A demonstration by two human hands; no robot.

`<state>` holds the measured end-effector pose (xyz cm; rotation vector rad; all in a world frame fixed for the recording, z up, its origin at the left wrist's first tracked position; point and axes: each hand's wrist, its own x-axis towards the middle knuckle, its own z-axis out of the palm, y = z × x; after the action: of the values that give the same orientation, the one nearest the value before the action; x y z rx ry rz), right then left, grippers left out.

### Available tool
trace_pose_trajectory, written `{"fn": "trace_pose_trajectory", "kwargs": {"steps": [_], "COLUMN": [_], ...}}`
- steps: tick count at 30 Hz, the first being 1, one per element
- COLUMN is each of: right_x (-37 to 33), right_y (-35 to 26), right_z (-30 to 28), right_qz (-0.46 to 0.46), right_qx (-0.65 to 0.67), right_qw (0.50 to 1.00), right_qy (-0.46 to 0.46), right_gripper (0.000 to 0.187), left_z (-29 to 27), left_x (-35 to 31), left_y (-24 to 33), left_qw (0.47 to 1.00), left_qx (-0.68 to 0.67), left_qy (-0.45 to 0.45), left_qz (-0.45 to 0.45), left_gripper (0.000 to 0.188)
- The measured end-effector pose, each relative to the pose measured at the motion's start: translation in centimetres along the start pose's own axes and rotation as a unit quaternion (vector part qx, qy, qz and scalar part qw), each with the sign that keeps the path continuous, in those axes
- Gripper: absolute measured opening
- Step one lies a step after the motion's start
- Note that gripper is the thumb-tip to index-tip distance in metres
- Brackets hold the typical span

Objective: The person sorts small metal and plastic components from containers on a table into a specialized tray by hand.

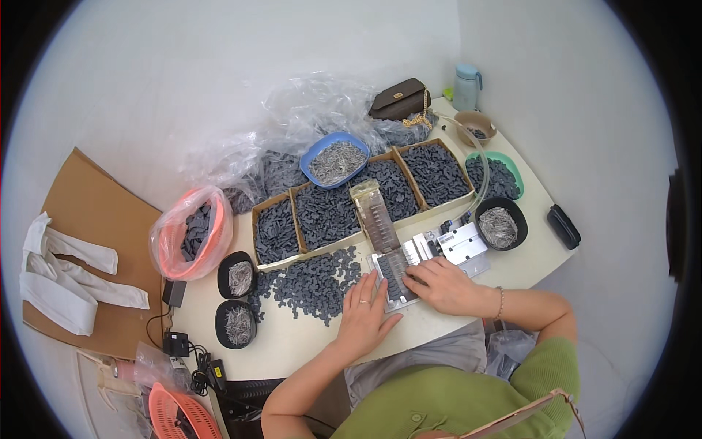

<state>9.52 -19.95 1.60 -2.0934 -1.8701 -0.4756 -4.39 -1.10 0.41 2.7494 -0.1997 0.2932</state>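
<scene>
Fixture (403, 304) seemingly part-loaded with dark pieces (395, 274); loose pile (311, 284) at its nine o'clock remains. Left hand (363, 322): fingers spread, released. Right hand (450, 287): grasp unclear.

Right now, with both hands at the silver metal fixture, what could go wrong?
1. Left hand could scatter the loose small dark-grey parts beside it on the off-white tabletop.
2. Blue rounded-square plastic tray of thin silver metal pins, seemingly perched on the brown cardboard divided box, might tip.
3. Right hand could nudge dark-grey pieces in the fixture askew.
</scene>
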Motion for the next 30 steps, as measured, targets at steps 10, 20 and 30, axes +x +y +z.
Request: {"fn": "trace_pose_trajectory", "kwargs": {"steps": [10, 20, 30], "right_x": [4.1, 11.1, 17.4], "right_y": [3.1, 7.3, 12.4], "right_z": [0.6, 0.1, 1.8], "right_qz": [0.070, 0.100, 0.291], "right_qx": [0.145, 0.167, 0.152], "right_qw": [0.978, 0.963, 0.942], "right_qy": [-0.135, -0.185, 0.064], "right_gripper": [0.020, 0.021, 0.021], "left_z": [-0.1, 0.3, -0.4], "left_x": [0.2, 1.2, 1.7], "left_y": [0.7, -0.3, -2.5], "left_qw": [1.000, 0.996, 0.998], "left_qx": [0.001, 0.075, 0.064], "left_qy": [0.002, 0.005, 0.019], "left_qz": [0.024, 0.057, -0.002], "left_gripper": [0.069, 0.073, 0.069]}}
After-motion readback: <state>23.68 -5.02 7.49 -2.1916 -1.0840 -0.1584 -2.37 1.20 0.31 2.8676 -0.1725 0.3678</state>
